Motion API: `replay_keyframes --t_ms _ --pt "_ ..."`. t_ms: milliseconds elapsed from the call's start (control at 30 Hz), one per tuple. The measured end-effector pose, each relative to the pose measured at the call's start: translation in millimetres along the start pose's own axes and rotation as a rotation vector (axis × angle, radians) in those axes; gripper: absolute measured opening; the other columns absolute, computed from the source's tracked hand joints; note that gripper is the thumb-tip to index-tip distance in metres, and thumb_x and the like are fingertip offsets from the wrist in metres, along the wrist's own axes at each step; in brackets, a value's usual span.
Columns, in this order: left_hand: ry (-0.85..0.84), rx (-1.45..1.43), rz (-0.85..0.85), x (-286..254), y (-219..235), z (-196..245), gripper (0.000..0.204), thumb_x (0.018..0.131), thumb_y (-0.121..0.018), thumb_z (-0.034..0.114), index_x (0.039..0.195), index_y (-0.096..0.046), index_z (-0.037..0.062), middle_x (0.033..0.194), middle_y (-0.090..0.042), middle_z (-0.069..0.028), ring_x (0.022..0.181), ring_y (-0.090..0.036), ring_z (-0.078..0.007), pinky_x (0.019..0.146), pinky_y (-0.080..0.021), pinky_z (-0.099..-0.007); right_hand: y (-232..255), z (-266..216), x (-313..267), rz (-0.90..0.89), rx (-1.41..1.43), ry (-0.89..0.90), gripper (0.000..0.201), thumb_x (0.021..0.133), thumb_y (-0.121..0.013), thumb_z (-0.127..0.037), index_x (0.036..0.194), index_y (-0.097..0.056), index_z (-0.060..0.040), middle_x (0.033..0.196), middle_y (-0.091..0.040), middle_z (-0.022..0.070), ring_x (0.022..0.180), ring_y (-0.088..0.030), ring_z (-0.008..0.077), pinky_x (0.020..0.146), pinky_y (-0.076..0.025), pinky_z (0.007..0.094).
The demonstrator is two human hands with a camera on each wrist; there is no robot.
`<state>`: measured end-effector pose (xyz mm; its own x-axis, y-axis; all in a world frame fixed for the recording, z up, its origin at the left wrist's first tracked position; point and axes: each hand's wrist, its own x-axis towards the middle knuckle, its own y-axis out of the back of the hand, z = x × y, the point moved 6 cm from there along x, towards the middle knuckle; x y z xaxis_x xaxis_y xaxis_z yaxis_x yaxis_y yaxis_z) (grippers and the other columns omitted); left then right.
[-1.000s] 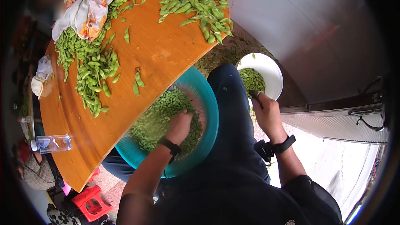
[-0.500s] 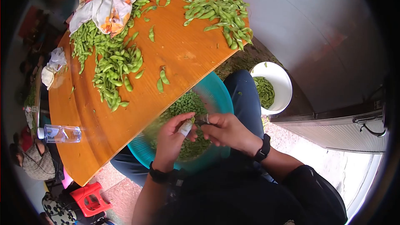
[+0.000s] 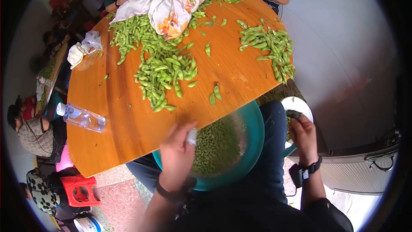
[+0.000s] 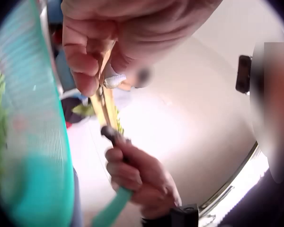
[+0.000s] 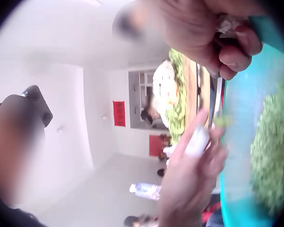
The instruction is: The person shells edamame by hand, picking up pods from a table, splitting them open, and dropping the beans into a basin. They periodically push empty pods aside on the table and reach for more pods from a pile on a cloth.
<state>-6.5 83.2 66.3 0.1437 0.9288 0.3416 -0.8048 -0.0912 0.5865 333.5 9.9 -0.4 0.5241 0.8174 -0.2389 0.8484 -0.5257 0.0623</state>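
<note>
My left hand [image 3: 178,157], white wrap on its thumb, is at the table edge over the left side of the teal basin [image 3: 255,146]. Shelled green beans [image 3: 214,148] lie in the basin. Close at the left fingertips, a green bean pod [image 5: 222,122] shows blurred; the left wrist view has it there too. Off to the right, my right hand [image 3: 304,139] grips a small dark tool [image 3: 294,114] in front of the white bucket [image 3: 302,105]. The tool's dark end [image 4: 109,132] pokes out of the curled fist in the left wrist view.
Heaps of bean pods [image 3: 165,71] and a floral cloth [image 3: 169,6] cover part of the wooden table [image 3: 231,73]. A plastic bottle [image 3: 83,117] lies near its left edge. A red stool [image 3: 80,190] stands lower left. Other people sit around.
Half a second ago both hands met over the basin; now they have parted, left toward the table edge, right toward the bucket. Earlier the left hand was in the beans. The head view has shifted.
</note>
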Motion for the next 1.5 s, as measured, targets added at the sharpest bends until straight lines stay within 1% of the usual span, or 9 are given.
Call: replay_keyframes --t_ms 100,233,367,467,600,1133,1300,1400,1500 --pt "-0.182 0.503 0.169 31 28 5 0.025 0.079 -0.062 -0.005 0.102 -0.069 0.0026 0.09 -0.06 -0.0145 0.08 -0.063 -0.0311 0.07 -0.051 -0.0358 40 1 9 0.052 -0.062 0.06 0.013 0.095 -0.052 -0.009 0.099 -0.064 -0.0049 0.064 -0.051 -0.0056 0.044 -0.036 -0.0008 0.04 -0.025 0.0174" --pt "-0.225 0.562 0.034 50 23 -21 0.021 0.082 -0.058 0.001 0.1 -0.066 0.0027 0.097 -0.059 -0.0138 0.088 -0.06 -0.0351 0.074 -0.051 -0.0415 13 6 -6 0.002 -0.115 0.017 0.01 0.094 -0.053 -0.008 0.089 -0.061 -0.004 0.067 -0.053 -0.0045 0.047 -0.04 0.0013 0.043 -0.028 0.0189" --pt "-0.15 0.456 0.073 41 25 -5 0.018 0.078 -0.063 -0.006 0.096 -0.066 -0.0017 0.092 -0.062 -0.0123 0.08 -0.064 -0.03 0.07 -0.052 -0.0358 -39 2 -28 -0.28 -0.169 0.073 0.015 0.095 -0.052 -0.008 0.103 -0.064 -0.0047 0.069 -0.054 -0.0042 0.052 -0.043 0.0018 0.047 -0.032 0.0185" --pt "0.167 -0.106 -0.109 17 -1 -17 0.011 0.089 -0.062 -0.002 0.098 -0.067 0.0008 0.085 -0.067 -0.0039 0.071 -0.062 -0.0089 0.062 -0.049 -0.0223 -93 -20 -50 -0.573 -0.06 0.021 0.02 0.096 -0.051 -0.006 0.112 -0.063 -0.0042 0.072 -0.055 -0.0033 0.054 -0.046 0.0025 0.049 -0.037 0.0191" --pt "0.474 -0.709 -0.337 -18 -45 -10 0.022 0.089 -0.061 0.0 0.111 -0.065 0.0034 0.087 -0.069 -0.0061 0.071 -0.062 -0.0084 0.062 -0.05 -0.0203 -136 -28 -66 -0.799 0.037 -0.104 0.015 0.096 -0.053 -0.008 0.104 -0.064 -0.0022 0.073 -0.058 -0.0017 0.053 -0.049 0.0036 0.049 -0.04 0.0201" --pt "0.677 -1.046 -0.466 -43 -78 -29 0.021 0.089 -0.061 0.002 0.11 -0.066 0.0039 0.087 -0.068 -0.009 0.074 -0.063 -0.0146 0.063 -0.049 -0.0265 -130 0 -68 -0.833 0.138 -0.3 0.011 0.095 -0.058 -0.013 0.098 -0.067 -0.008 0.074 -0.059 -0.0038 0.056 -0.046 0.0029 0.049 -0.033 0.0177" --pt "0.796 -1.251 -0.512 -51 -85 -37 0.022 0.088 -0.063 0.002 0.11 -0.066 0.0044 0.089 -0.065 -0.0044 0.077 -0.064 -0.0159 0.066 -0.05 -0.0256 -130 24 -68 -0.822 0.344 -0.549 0.011 0.095 -0.057 -0.012 0.1 -0.066 -0.0089 0.076 -0.056 -0.0032 0.062 -0.047 0.0034 0.052 -0.033 0.0183" --pt "0.823 -1.201 -0.565 -53 -86 -42 0.028 0.091 -0.061 0.008 0.118 -0.061 0.0027 0.092 -0.064 -0.0106 0.077 -0.058 -0.0143 0.068 -0.048 -0.0252 -130 29 -67 -0.821 0.364 -0.604 0.01 0.095 -0.056 -0.012 0.099 -0.065 -0.0098 0.074 -0.056 -0.0037 0.062 -0.048 0.0041 0.056 -0.036 0.0183" --pt "0.829 -1.182 -0.608 -51 -89 -40 0.03 0.091 -0.061 0.01 0.12 -0.06 0.0024 0.095 -0.064 -0.0104 0.08 -0.059 -0.0149 0.069 -0.049 -0.0263 -125 12 -66 -0.817 0.187 -0.481 0.01 0.095 -0.055 -0.011 0.097 -0.065 -0.0077 0.074 -0.056 -0.004 0.065 -0.05 0.0043 0.061 -0.04 0.0195"
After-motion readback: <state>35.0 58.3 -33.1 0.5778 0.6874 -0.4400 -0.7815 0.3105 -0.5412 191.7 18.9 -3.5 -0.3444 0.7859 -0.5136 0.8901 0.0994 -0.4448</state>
